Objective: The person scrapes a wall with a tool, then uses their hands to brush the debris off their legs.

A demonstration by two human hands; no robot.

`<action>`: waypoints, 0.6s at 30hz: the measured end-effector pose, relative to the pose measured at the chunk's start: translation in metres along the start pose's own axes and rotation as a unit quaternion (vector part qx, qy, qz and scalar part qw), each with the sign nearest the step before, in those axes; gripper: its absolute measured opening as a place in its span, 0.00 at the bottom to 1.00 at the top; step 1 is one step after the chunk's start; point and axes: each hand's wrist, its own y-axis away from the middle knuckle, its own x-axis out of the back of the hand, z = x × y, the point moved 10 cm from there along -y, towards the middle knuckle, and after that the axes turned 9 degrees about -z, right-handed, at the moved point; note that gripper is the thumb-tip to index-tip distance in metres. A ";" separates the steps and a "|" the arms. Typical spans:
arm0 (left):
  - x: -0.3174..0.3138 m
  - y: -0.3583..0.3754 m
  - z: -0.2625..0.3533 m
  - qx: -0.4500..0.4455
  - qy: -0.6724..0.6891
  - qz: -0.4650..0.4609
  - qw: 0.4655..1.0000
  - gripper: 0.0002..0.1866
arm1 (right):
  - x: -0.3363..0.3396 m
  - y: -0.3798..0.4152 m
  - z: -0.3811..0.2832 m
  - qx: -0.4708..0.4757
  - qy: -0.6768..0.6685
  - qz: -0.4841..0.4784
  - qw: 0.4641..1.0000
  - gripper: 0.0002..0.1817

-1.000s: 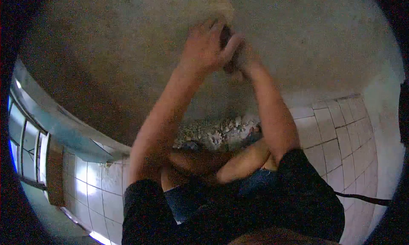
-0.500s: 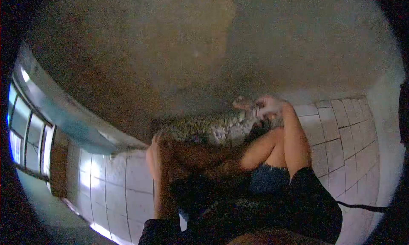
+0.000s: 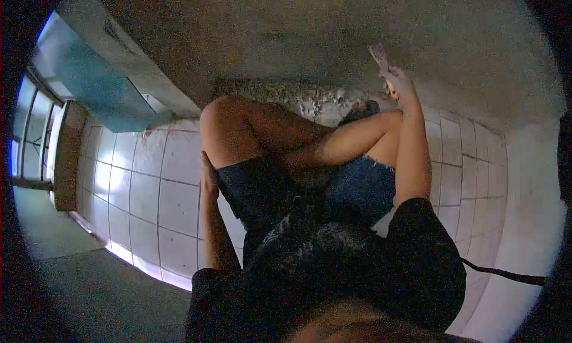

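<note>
My right hand (image 3: 400,85) is closed around a scraper (image 3: 378,55), its flat blade pointing up and away toward the wall. Part of a yellowish handle shows below the fingers. The wall (image 3: 333,51) in front is brownish grey and patchy. Against the outer side of my bent left leg lies my left hand (image 3: 208,176), fingers stretched along the thigh and holding nothing that I can see. At the foot of the wall, beyond my crossed legs, is a strip of pale flakes and debris (image 3: 322,104).
White floor tiles (image 3: 179,206) spread on both sides of my legs. A blue-green panel (image 3: 98,75) and a barred window (image 3: 36,137) are at the left. A dark cord (image 3: 503,275) runs off to the right.
My right hand has lifted the scraper higher in front of the wall. My left hand has slid from the knee down to the side of the thigh. The view has tilted downward.
</note>
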 end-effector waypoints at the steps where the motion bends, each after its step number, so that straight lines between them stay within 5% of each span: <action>1: -0.004 0.000 0.000 -0.005 0.013 -0.044 0.999 0.44 | 0.005 0.006 0.007 -0.007 0.003 0.005 1.000 0.18; 4: -0.029 0.031 0.003 0.114 0.040 -0.075 0.990 0.44 | 0.002 0.041 -0.010 0.018 -0.021 0.016 0.999 0.19; 6: 0.017 0.032 -0.050 0.192 -0.106 -0.105 0.970 0.38 | -0.001 0.069 -0.042 0.044 0.011 0.045 0.998 0.18; 14: -0.018 0.045 -0.005 0.182 -0.111 -0.087 0.973 0.35 | 0.001 0.193 -0.149 0.078 0.012 0.118 0.990 0.18; 18: -0.048 0.043 0.016 0.200 -0.110 -0.085 0.970 0.33 | 0.001 0.215 -0.191 0.028 0.160 0.037 0.986 0.17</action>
